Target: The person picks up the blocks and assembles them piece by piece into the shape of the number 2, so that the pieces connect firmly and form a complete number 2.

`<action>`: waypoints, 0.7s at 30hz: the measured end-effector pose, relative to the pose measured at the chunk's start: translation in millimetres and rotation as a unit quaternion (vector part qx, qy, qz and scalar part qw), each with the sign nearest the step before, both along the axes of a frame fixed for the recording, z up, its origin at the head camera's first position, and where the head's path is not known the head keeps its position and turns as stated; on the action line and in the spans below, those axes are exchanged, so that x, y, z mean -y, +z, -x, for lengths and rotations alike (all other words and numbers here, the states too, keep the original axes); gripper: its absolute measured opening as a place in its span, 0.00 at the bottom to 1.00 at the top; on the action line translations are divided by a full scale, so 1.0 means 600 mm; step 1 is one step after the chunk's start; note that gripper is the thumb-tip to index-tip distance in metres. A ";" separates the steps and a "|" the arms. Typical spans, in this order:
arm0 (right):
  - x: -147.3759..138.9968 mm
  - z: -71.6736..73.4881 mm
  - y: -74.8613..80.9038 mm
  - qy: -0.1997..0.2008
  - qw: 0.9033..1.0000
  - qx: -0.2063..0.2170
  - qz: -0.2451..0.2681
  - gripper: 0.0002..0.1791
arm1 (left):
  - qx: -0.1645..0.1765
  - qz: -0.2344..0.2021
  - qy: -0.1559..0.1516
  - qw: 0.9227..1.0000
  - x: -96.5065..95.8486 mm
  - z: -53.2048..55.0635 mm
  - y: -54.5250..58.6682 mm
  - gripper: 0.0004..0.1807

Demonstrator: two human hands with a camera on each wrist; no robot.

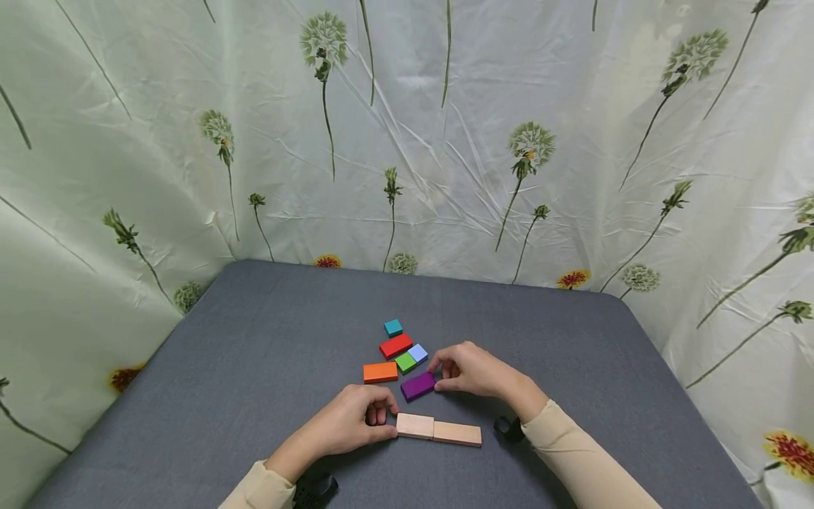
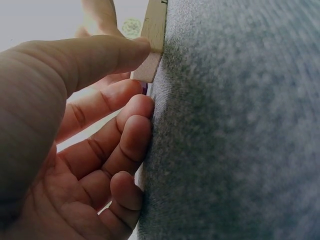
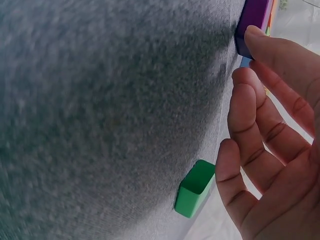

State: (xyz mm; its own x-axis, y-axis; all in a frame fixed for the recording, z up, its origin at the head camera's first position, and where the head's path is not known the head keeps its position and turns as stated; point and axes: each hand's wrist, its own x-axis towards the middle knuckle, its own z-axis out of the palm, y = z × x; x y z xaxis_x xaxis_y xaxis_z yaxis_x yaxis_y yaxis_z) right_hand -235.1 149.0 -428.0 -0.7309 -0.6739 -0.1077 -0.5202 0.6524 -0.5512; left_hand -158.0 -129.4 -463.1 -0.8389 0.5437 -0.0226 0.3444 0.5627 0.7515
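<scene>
Right hand (image 1: 473, 371) pinches the right end of a purple, rectangular, apparently painted wooden block (image 1: 417, 387) between thumb and fingers; left hand (image 1: 359, 420) grips the left end of a pale, unpainted, rectangular wooden block (image 1: 415, 425) in the same manner. From where I stand, the purple block is at the grey cloth-covered table (image 1: 540, 332), beyond the pale block and near an orange, rectangular, apparently painted wooden block (image 1: 380, 372); whether it bears fully on the surface, I cannot tell. A second bare-wood rectangular block (image 1: 457, 434) abuts the pale block's right end. Each block should prove light, rigid and hard to damage. The smooth purple finish may slip more readily than bare grain; light, opposed pressure should suffice. For balance, take hold by the long side faces near mid-length; an end grip, as used here, may let the block pivot, but leaves the opposite end free
</scene>
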 end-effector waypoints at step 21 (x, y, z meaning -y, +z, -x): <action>0.018 -0.012 -0.006 0.027 0.999 0.033 0.026 0.10 | 0.010 -0.008 0.001 1.000 0.000 -0.002 0.000 0.11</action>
State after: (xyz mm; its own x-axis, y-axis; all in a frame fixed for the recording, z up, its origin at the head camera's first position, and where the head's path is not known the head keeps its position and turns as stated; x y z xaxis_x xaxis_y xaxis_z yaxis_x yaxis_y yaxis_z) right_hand -228.1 138.5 -431.7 -0.6860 -0.7179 -0.1187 -0.5153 0.5945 -0.6173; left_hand -156.8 -129.6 -463.3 -0.8391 0.5431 -0.0317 0.3280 0.5516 0.7669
